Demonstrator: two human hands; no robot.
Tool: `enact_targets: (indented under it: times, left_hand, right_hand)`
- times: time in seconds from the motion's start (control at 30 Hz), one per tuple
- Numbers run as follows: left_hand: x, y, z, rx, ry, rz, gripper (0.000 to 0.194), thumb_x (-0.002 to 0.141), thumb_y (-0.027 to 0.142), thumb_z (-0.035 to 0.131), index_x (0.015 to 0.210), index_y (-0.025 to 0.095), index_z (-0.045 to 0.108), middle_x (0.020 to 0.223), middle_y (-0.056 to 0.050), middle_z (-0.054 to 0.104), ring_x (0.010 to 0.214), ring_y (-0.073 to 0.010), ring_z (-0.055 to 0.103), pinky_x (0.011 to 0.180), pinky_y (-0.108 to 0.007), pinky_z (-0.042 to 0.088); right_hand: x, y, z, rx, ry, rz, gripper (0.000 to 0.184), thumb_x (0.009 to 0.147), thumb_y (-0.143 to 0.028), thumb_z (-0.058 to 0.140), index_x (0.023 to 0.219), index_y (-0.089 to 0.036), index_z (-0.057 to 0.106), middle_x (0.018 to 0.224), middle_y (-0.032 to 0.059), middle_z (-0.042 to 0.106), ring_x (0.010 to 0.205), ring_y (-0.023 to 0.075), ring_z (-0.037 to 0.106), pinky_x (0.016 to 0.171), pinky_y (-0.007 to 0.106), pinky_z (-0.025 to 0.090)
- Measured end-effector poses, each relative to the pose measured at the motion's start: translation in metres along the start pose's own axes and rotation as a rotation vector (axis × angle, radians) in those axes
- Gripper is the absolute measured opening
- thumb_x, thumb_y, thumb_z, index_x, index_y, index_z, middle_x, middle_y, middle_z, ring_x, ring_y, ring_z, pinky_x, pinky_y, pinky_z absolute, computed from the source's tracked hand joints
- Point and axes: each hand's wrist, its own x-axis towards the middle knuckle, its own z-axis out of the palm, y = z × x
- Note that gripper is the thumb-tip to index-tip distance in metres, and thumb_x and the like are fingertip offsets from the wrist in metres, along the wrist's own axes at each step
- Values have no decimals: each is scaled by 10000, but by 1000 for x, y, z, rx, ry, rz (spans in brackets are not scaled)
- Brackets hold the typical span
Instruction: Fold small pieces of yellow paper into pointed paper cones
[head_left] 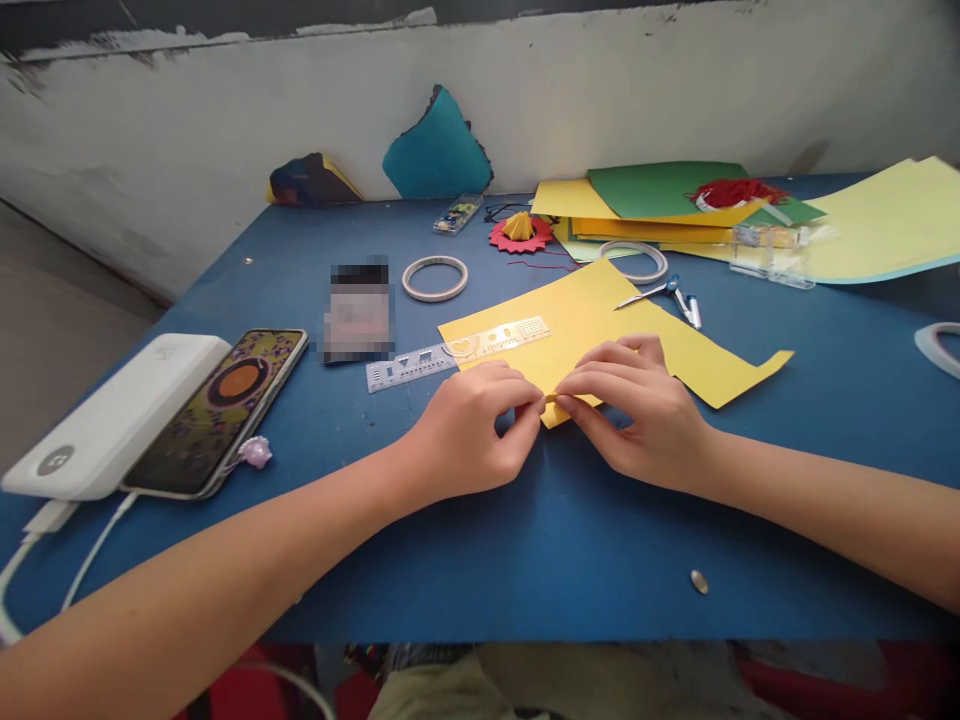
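Note:
My left hand (487,425) and my right hand (641,410) meet over the near part of a yellow paper sheet (592,300). Thumb and fingertips of both pinch a small folded bit of yellow paper (552,398) between them. Whether this bit is separate from the sheet is hidden by the fingers. A clear stencil ruler (412,366) lies partly on the sheet, just beyond my left hand. Past my right hand, a cut yellow paper piece (724,370) with a narrow bent end lies on the blue table, close to a metal compass (667,288).
A white power bank (112,410) and a phone (225,400) with cables lie at left. Tape rolls (435,279) rest mid-table. At the back are a red-and-yellow paper flower (519,232), stacked coloured paper (667,190) and red thread (739,194).

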Motion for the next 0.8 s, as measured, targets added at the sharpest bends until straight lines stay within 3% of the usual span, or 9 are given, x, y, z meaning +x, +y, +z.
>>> enact_targets:
  times: [0.27, 0.53, 0.8]
  left_hand:
    - [-2, -3, 2, 36, -23, 36, 166, 847, 160, 489, 818, 133, 651, 727, -44, 643, 695, -143, 549, 669, -286, 463]
    - [-2, -2, 4, 17, 51, -18, 152, 785, 110, 533, 697, 136, 654, 614, -18, 609, 583, -111, 520, 569, -249, 413]
    - [4, 3, -6, -265, -124, -330, 234, 859, 229, 493, 673, 154, 613, 544, 36, 514, 495, -69, 420, 455, -197, 321]
  right_hand:
    - [1, 0, -2, 51, -40, -66, 83, 846, -119, 541, 820, -193, 515, 718, -13, 656, 707, 131, 566, 740, 352, 356]
    - [-1, 3, 1, -21, -57, -32, 54, 863, -196, 568, 909, -195, 540, 792, -1, 664, 747, 138, 587, 765, 347, 363]
    - [1, 2, -3, -9, -42, -36, 104, 875, -230, 575, 967, -220, 529, 803, -15, 677, 712, 118, 610, 785, 331, 378]
